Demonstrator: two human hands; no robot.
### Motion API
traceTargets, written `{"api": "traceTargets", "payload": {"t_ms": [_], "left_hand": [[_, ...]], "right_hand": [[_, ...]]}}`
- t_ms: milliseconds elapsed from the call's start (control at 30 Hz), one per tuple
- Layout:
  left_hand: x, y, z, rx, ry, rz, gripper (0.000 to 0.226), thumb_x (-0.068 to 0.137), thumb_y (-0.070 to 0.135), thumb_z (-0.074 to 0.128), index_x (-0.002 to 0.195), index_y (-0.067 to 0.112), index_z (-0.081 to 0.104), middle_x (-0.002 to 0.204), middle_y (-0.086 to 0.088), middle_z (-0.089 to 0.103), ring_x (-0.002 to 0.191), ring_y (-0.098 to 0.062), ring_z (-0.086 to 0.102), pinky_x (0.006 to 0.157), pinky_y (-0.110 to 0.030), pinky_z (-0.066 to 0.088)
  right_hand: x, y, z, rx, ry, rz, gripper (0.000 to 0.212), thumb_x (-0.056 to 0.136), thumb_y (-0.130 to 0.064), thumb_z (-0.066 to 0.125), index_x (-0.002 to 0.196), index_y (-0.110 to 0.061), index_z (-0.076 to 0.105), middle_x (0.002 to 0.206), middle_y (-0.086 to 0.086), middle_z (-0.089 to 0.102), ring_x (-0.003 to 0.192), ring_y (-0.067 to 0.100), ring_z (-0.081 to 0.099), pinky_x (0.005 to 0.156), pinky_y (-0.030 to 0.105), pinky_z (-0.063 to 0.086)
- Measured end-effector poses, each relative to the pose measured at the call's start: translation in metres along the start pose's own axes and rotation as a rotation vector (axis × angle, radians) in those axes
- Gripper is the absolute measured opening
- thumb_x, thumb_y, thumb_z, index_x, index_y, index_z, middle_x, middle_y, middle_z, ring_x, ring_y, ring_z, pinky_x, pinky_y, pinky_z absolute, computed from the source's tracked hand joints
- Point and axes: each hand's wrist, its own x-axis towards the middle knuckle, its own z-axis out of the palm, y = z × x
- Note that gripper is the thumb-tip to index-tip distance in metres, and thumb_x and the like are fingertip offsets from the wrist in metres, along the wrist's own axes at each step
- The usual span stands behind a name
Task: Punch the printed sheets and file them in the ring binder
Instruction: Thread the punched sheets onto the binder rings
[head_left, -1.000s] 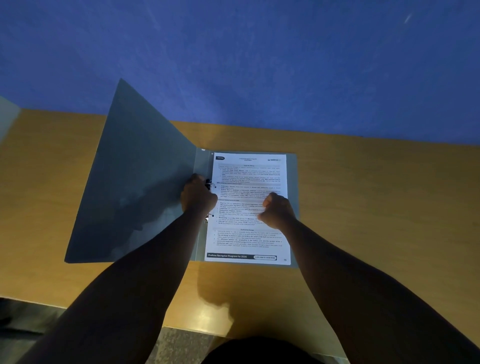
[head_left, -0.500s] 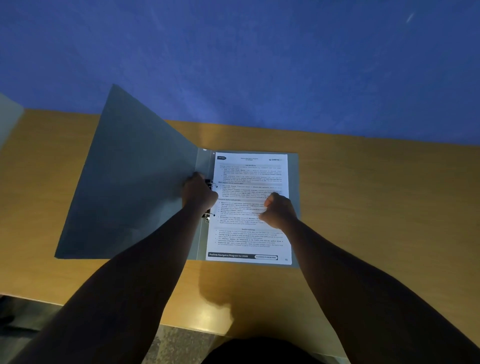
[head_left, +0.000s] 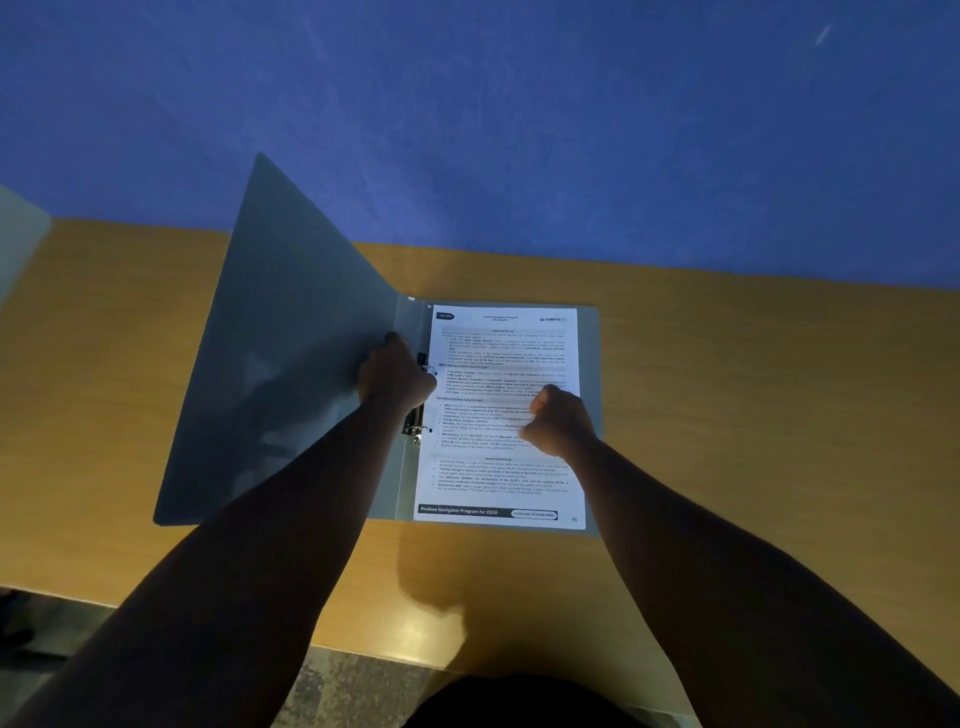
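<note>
head view: one open ring binder (head_left: 291, 374), one printed sheet (head_left: 506, 467) (two fists: left hand (head_left: 395, 376) grip unclear, right hand (head_left: 558, 418) grip empty)

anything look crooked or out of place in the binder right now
Nothing stands out. The printed sheet lies flat and square on the binder, its left edge at the rings. The left hand is at the rings; the right hand rests on the sheet.

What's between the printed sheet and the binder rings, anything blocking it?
Nothing visible. The printed sheet already lies in the open ring binder, its left edge at the ring mechanism. The left hand covers the upper ring; the right hand rests on the page.
</note>
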Motion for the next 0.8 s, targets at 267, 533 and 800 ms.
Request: {"api": "traceTargets", "payload": {"t_ms": [267, 533, 800], "left_hand": [[0.006, 0.002, 0.0, 0.001, -0.066, 0.005, 0.051, 0.064, 0.028, 0.08, 0.104, 0.004, 0.058, 0.101, -0.01, 0.07, 0.093, -0.03, 0.068, 0.061, -0.027, 0.041], [0.011, 0.001, 0.001, 0.034, -0.1, 0.065, 0.047, 0.088, 0.049, 0.058, 0.065, 0.008, 0.064, 0.066, -0.003, 0.063, 0.074, -0.026, 0.067, 0.058, -0.026, 0.037], [0.019, -0.001, 0.0, 0.102, -0.052, 0.075, 0.034, 0.095, 0.028, 0.05, 0.09, 0.003, 0.073, 0.104, -0.014, 0.072, 0.099, -0.032, 0.067, 0.07, -0.026, 0.038]], "right_hand": [[0.001, 0.0, -0.001, -0.014, -0.005, 0.007, 0.041, 0.076, -0.012, 0.073, 0.114, -0.013, 0.058, 0.114, 0.005, 0.063, 0.106, 0.022, 0.06, 0.082, 0.028, 0.05], [0.002, -0.009, -0.004, -0.092, -0.047, 0.037, 0.046, 0.079, -0.012, 0.067, 0.123, -0.008, 0.053, 0.122, 0.011, 0.06, 0.113, 0.028, 0.06, 0.088, 0.032, 0.052], [0.003, -0.045, 0.007, 0.047, -0.018, 0.001, 0.036, 0.079, -0.006, 0.06, 0.116, -0.006, 0.057, 0.113, 0.012, 0.063, 0.106, 0.028, 0.062, 0.081, 0.031, 0.054]]}}
